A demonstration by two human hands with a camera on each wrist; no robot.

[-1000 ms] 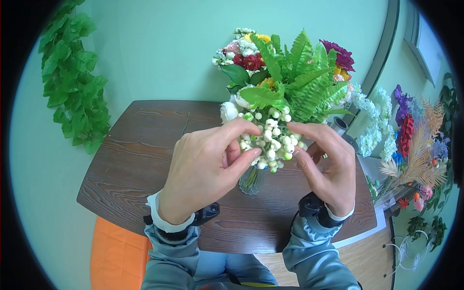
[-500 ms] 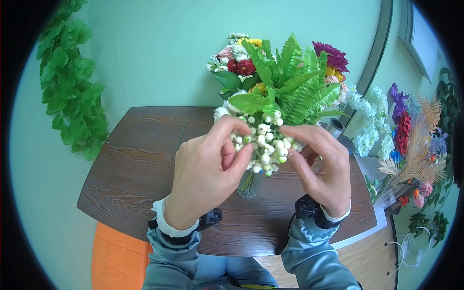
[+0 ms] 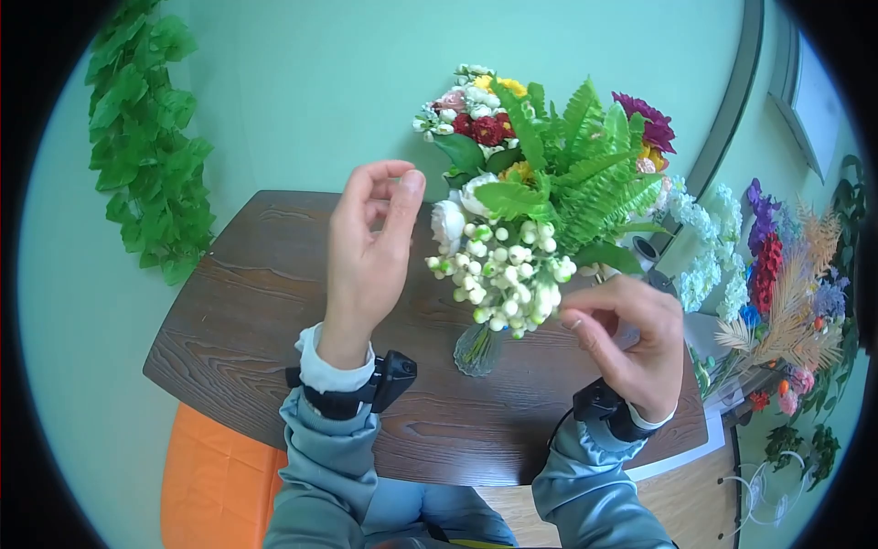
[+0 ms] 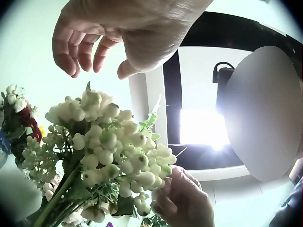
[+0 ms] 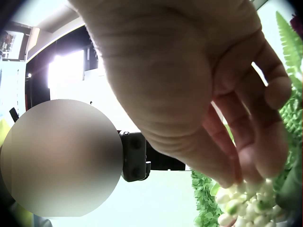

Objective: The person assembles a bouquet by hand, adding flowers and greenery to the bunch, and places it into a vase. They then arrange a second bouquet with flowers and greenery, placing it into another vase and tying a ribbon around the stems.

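Note:
A bunch of white berries (image 3: 503,284) with green tips leans toward me at the front of a mixed flower arrangement. My right hand (image 3: 636,343) is at its right edge, thumb and fingertips pinching the outer berries, as the right wrist view also shows at the berries (image 5: 246,208). To the left of the bunch, my left hand (image 3: 366,252) is raised with nothing in it, its fingers loosely bent. In the left wrist view this left hand (image 4: 123,35) hangs apart from the berries. Below them a clear glass vase (image 3: 477,352) holds green stems on the table.
Behind the berries rise green fern leaves (image 3: 585,192), white blooms (image 3: 448,224) and a purple flower (image 3: 645,119). The dark wooden table (image 3: 247,311) lies underneath. More artificial flowers (image 3: 777,274) stand at the right, and a leafy garland (image 3: 146,137) hangs at the left wall.
My left hand has let go of the berries and moved up and left, turning upright. The right hand has stayed at the right side of the bunch.

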